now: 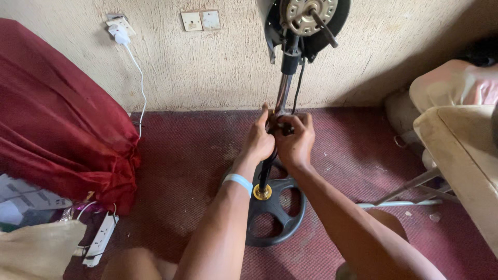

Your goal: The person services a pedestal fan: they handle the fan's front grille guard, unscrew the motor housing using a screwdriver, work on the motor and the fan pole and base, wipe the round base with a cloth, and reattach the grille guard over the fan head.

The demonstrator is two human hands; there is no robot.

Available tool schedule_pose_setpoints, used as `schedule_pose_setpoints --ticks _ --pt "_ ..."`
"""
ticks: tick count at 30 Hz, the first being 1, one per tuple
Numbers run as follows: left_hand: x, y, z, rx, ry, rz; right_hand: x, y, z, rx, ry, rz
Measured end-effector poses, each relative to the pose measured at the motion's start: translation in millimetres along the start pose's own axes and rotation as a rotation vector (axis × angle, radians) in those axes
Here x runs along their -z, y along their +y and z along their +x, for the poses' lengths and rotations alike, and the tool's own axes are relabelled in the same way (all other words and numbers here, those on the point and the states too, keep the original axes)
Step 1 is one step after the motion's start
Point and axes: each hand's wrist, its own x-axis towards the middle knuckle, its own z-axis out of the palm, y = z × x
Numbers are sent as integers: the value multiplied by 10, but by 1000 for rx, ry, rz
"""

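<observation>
Both hands, left (258, 141) and right (295, 142), close around the fan pole (282, 93), so nothing passes between them. Directly above, the motor (306, 15) and its hanging cable (298, 85) block the way up. Below the wrists the black base (277, 207) takes up the carpet (192, 155). Left of the hands the carpet lies open as far as the red cloth (62, 119) and power strip (101, 238). Right of them it is open up to the chair (461, 155) and its metal legs (410, 186).

Both hands (280, 139) around fan pole (283, 91)
</observation>
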Motion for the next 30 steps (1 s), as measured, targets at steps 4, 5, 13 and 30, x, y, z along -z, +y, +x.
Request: schedule_pose_setpoints --ticks 4,5,13,30 --pt "-66 -17 -80 -130 68 -18 44 -22 88 128 74 28" --pt "-79 -14 -83 -151 74 -40 42 -29 96 136 86 22" --pt "-65 -23 -32 -109 18 -117 2 -21 53 163 30 39" --pt "12 -92 82 -176 -74 125 56 17 59 197 -19 4"
